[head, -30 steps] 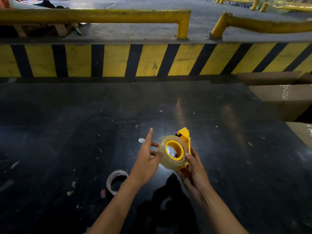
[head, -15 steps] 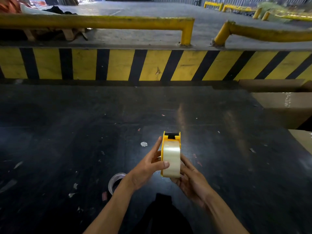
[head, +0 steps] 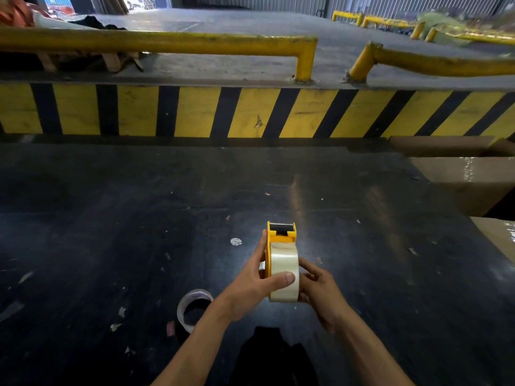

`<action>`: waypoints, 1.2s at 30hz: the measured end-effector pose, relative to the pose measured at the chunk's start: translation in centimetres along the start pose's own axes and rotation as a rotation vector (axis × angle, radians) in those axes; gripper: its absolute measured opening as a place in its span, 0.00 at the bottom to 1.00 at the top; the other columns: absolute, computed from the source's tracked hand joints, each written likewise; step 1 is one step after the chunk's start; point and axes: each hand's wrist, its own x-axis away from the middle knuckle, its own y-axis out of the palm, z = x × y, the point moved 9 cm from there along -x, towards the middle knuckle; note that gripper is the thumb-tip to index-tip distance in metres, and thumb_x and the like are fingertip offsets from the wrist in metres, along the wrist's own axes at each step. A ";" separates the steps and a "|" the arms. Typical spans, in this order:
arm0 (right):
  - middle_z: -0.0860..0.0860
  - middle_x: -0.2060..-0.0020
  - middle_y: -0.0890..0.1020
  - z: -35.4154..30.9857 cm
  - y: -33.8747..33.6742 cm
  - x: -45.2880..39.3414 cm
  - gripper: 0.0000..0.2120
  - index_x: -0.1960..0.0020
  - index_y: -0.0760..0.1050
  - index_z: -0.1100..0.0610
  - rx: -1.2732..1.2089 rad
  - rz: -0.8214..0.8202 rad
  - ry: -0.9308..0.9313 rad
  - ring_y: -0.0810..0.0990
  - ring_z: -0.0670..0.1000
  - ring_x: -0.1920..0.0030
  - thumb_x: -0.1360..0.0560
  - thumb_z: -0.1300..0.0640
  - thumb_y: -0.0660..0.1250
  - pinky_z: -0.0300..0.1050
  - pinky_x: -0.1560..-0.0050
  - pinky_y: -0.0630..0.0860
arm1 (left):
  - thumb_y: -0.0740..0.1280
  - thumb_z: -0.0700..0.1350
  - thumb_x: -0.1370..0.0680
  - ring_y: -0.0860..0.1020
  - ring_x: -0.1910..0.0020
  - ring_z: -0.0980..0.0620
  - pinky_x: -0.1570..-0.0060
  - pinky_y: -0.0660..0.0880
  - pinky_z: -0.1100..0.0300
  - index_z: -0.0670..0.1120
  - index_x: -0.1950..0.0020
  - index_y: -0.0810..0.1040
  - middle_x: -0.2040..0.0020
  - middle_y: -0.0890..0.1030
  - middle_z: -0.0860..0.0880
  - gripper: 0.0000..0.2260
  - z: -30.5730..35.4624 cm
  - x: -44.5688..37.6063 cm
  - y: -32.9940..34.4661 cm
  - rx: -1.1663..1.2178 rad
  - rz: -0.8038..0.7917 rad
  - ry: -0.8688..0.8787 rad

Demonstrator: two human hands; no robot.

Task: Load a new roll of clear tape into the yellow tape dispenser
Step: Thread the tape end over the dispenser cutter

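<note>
The yellow tape dispenser (head: 281, 232) is held upright above the black table, its black roller end pointing away from me. A roll of clear tape (head: 283, 270) sits in it, edge toward me. My left hand (head: 252, 285) grips the dispenser's left side, with the thumb pressed across the roll's outer face. From the right, my right hand (head: 317, 288) holds the dispenser and roll, fingers curled behind them.
A nearly empty tape core (head: 192, 306) lies on the black table (head: 111, 232) just left of my left forearm. Cardboard boxes (head: 473, 179) stand at the right edge. A yellow-and-black striped barrier (head: 195, 112) and yellow rails (head: 167, 41) run behind the table.
The dispenser was turned from showing the roll's side to facing edge-on. My left hand closed onto it and the thumb slid across the tape.
</note>
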 end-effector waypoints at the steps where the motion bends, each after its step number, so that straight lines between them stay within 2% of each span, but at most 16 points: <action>1: 0.59 0.44 0.86 -0.5 -0.5 -0.2 0.15 0.36 0.81 0.46 0.053 0.046 -0.041 0.86 0.61 0.46 0.20 0.58 0.66 0.66 0.43 0.81 | 0.76 0.42 0.25 0.84 0.41 0.58 0.49 0.83 0.59 0.65 0.19 0.47 0.32 0.77 0.54 0.48 0.2 0.2 0.0 -0.014 0.006 0.014; 2: 0.57 0.42 0.85 -1.4 -1.1 -0.2 0.13 0.39 0.81 0.41 0.099 0.093 -0.096 0.85 0.59 0.44 0.20 0.55 0.66 0.64 0.42 0.81 | 0.75 0.39 0.23 0.84 0.43 0.60 0.51 0.83 0.62 0.65 0.19 0.47 0.33 0.77 0.54 0.47 0.2 0.3 0.0 -0.031 0.010 0.022; 4: 0.50 0.38 0.82 -4.0 -1.6 0.5 0.12 0.39 0.79 0.37 0.150 0.135 -0.226 0.82 0.48 0.40 0.21 0.47 0.66 0.52 0.41 0.80 | 0.74 0.38 0.23 0.84 0.44 0.62 0.53 0.82 0.64 0.66 0.20 0.46 0.32 0.77 0.52 0.47 0.2 0.4 -0.4 -0.058 0.026 0.028; 6: 0.43 0.38 0.78 -6.5 -0.9 1.7 0.20 0.35 0.77 0.38 0.249 0.049 -0.355 0.78 0.41 0.38 0.27 0.41 0.69 0.42 0.40 0.76 | 0.75 0.41 0.24 0.82 0.41 0.61 0.51 0.82 0.63 0.68 0.20 0.45 0.29 0.75 0.51 0.49 0.3 0.5 -0.8 -0.064 0.033 0.043; 8: 0.39 0.38 0.75 -8.2 0.5 2.5 0.27 0.33 0.76 0.39 0.499 -0.050 -0.438 0.73 0.40 0.35 0.31 0.37 0.71 0.37 0.39 0.73 | 0.78 0.45 0.26 0.80 0.35 0.57 0.45 0.83 0.59 0.70 0.20 0.44 0.26 0.72 0.51 0.51 0.6 0.6 -1.1 -0.082 0.040 0.057; 10: 0.38 0.41 0.74 -9.1 1.5 2.5 0.25 0.34 0.78 0.41 0.703 -0.055 -0.515 0.71 0.41 0.36 0.30 0.39 0.74 0.36 0.39 0.71 | 0.79 0.47 0.27 0.79 0.35 0.58 0.44 0.82 0.59 0.71 0.21 0.44 0.26 0.70 0.52 0.52 0.8 0.5 -1.2 -0.113 0.039 0.068; 13: 0.38 0.49 0.77 -10.6 1.6 1.7 0.12 0.44 0.85 0.46 0.790 0.035 -0.592 0.73 0.41 0.42 0.26 0.47 0.73 0.35 0.46 0.71 | 0.78 0.45 0.27 0.81 0.38 0.56 0.47 0.82 0.61 0.74 0.23 0.43 0.28 0.69 0.51 0.52 1.0 0.6 -1.0 -0.137 0.028 0.070; 16: 0.39 0.55 0.78 -11.4 1.4 1.3 0.06 0.51 0.86 0.51 0.808 0.117 -0.608 0.77 0.44 0.48 0.24 0.52 0.72 0.37 0.53 0.71 | 0.79 0.51 0.29 0.79 0.35 0.48 0.41 0.82 0.53 0.78 0.25 0.43 0.28 0.71 0.49 0.52 0.8 0.8 -1.2 -0.192 0.046 0.058; 21: 0.46 0.61 0.81 -12.6 1.1 0.6 0.07 0.56 0.85 0.55 0.734 0.210 -0.578 0.78 0.45 0.59 0.23 0.54 0.71 0.38 0.60 0.71 | 0.78 0.53 0.29 0.74 0.29 0.48 0.30 0.75 0.42 0.76 0.23 0.44 0.25 0.69 0.50 0.51 0.6 1.4 -0.7 -0.253 0.004 0.080; 26: 0.50 0.63 0.83 -12.8 -0.5 -1.2 0.10 0.61 0.84 0.56 0.680 0.304 -0.480 0.81 0.47 0.62 0.24 0.54 0.70 0.43 0.60 0.75 | 0.79 0.52 0.30 0.72 0.26 0.54 0.28 0.73 0.44 0.74 0.22 0.45 0.23 0.65 0.53 0.52 -0.4 2.0 0.5 -0.244 -0.076 0.070; 30: 0.54 0.64 0.86 -11.5 -1.1 -2.1 0.13 0.65 0.83 0.58 0.598 0.314 -0.403 0.85 0.54 0.61 0.24 0.55 0.69 0.53 0.56 0.83 | 0.80 0.54 0.31 0.71 0.26 0.52 0.28 0.73 0.43 0.73 0.22 0.46 0.23 0.64 0.52 0.52 -0.8 1.9 0.8 -0.198 -0.068 0.085; 36: 0.56 0.66 0.84 -10.2 -2.5 -2.0 0.13 0.63 0.83 0.60 0.551 0.370 -0.354 0.82 0.56 0.63 0.22 0.56 0.68 0.57 0.56 0.80 | 0.79 0.54 0.32 0.75 0.28 0.49 0.30 0.75 0.42 0.76 0.23 0.49 0.24 0.70 0.51 0.49 -1.1 2.1 0.6 -0.142 -0.054 0.082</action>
